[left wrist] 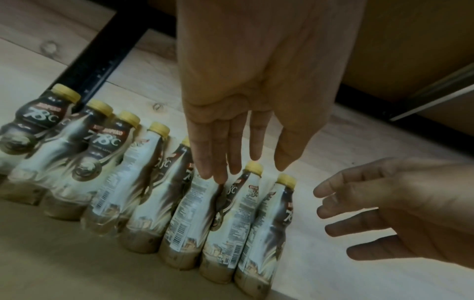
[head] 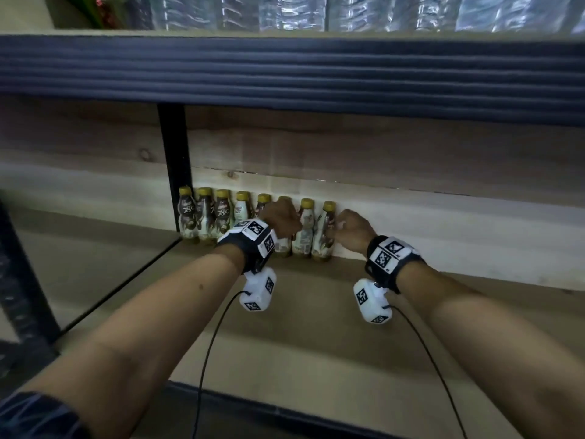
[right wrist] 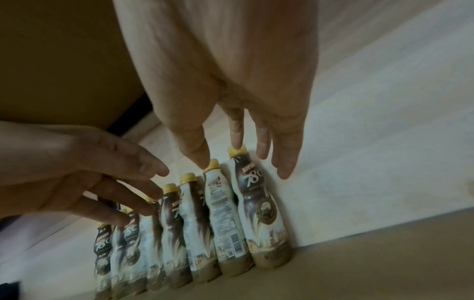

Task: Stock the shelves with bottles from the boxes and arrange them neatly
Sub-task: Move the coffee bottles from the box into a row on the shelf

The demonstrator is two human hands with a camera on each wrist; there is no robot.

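Several coffee bottles (head: 221, 213) with gold caps stand in one row against the shelf's wooden back wall. My left hand (head: 285, 217) reaches over the row near its right end, covering one bottle's cap. In the left wrist view its fingers (left wrist: 218, 162) are straight, their tips at that bottle's neck (left wrist: 202, 194). My right hand (head: 345, 223) is beside the rightmost bottle (head: 324, 236). The right wrist view shows the right hand (right wrist: 243, 162) with straight fingers at the caps of the two end bottles (right wrist: 261, 213). Neither hand holds anything.
The wooden shelf board (head: 316, 327) stretches toward me and to the right of the row. A black upright post (head: 174, 160) stands at the row's left end. The upper shelf's dark edge (head: 285, 68) hangs overhead, with clear water bottles (head: 316, 11) on it.
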